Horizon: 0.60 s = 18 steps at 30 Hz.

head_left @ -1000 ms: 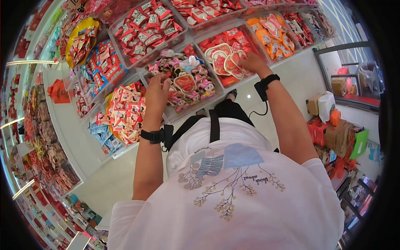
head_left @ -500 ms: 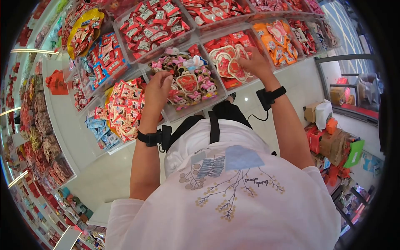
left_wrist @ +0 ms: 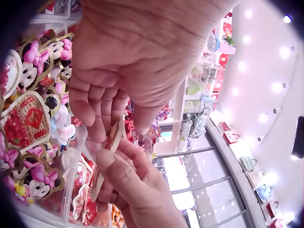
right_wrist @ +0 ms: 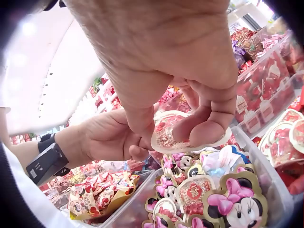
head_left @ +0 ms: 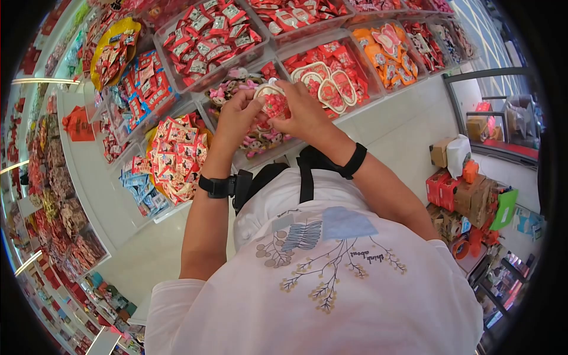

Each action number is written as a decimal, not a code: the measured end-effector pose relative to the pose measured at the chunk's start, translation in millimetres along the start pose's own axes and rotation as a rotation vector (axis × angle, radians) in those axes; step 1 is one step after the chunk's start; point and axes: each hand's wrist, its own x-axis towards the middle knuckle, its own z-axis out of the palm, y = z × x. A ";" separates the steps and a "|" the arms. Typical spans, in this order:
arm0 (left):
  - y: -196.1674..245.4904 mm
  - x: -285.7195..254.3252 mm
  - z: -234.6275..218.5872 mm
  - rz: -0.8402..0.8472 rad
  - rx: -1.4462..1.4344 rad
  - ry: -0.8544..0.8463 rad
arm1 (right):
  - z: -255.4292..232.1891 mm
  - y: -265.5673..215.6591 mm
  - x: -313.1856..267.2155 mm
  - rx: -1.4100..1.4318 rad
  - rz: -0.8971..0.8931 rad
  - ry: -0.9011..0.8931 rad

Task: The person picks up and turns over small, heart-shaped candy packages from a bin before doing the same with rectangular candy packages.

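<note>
Both hands hold a rounded, cream-edged red packet (head_left: 274, 103) up in front of the body. In the head view, my left hand (head_left: 234, 115) pinches its left edge and my right hand (head_left: 305, 115) grips its right side. The right wrist view shows the packet's patterned face (right_wrist: 164, 127) partly covered by the right fingers. From the left wrist it appears nearly edge-on, between the two hands. Below is a clear plastic bin (right_wrist: 270, 171) of pink-bowed mouse packets (right_wrist: 237, 202), with another red packet (right_wrist: 194, 192) lying among them.
Beside it on the right, a bin holds red packets and several cream-edged ones (head_left: 340, 89). Orange packets (head_left: 387, 56) lie farther right. At left are red-and-cream packets (head_left: 177, 157) and blue ones (head_left: 145, 192). Cardboard boxes (head_left: 473, 201) stand on the floor at right.
My right hand has moved left from the neighbouring bin, bringing a cream-edged packet over the mouse packets. The left hand has shifted slightly right and now holds the packet too.
</note>
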 end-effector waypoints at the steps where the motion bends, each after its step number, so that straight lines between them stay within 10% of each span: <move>1: -4.3 1.0 -1.6 0.002 0.006 0.020 | -0.4 -2.5 0.0 -0.008 -0.001 0.000; 18: -9.7 -2.2 -19.1 0.052 -0.020 0.083 | -12.0 18.2 7.4 0.676 0.441 -0.255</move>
